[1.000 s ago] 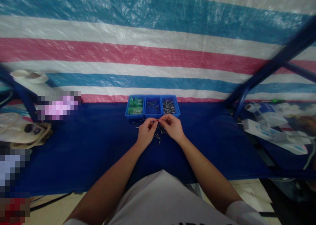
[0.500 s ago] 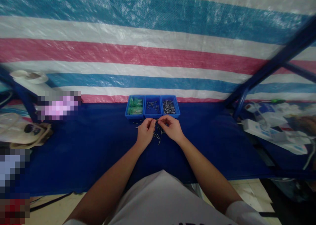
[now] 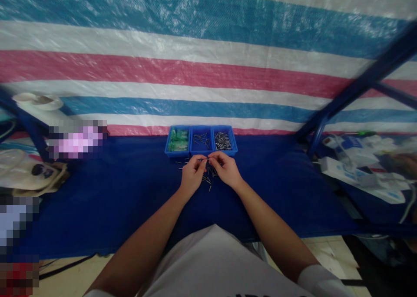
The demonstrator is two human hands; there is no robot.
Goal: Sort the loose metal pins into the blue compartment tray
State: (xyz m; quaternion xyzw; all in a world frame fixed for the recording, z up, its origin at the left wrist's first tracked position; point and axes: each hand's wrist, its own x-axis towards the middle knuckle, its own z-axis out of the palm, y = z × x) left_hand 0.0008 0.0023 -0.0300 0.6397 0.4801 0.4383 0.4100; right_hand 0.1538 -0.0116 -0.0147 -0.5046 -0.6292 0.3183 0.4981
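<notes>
My left hand (image 3: 192, 174) and my right hand (image 3: 227, 169) meet in front of a row of blue bins, fingertips pinched together. Between them shows a small thin metal piece (image 3: 207, 159), partly hidden by the fingers; its exact kind is too small to make out. Below and between the hands, several loose thin metal pieces (image 3: 208, 179) lie scattered on the blue table. The left bin (image 3: 166, 147) holds green and clear items (image 3: 179, 140). A few slim metal pieces (image 3: 206, 141) lie in the middle bin (image 3: 198, 153), while the right bin (image 3: 235, 146) contains many short metal pieces (image 3: 223, 140).
A striped plastic sheet (image 3: 195, 77) hangs behind the blue table (image 3: 130, 193). To the right stand a blue metal frame (image 3: 342, 88) and a white power strip (image 3: 355, 175) among bags. A white roll (image 3: 42, 108) and a beige container (image 3: 48, 184) are at left.
My fingertips have drawn slightly closer together around the small metal piece, the right hand shifting a little leftward. The bins and loose pieces stay as they were.
</notes>
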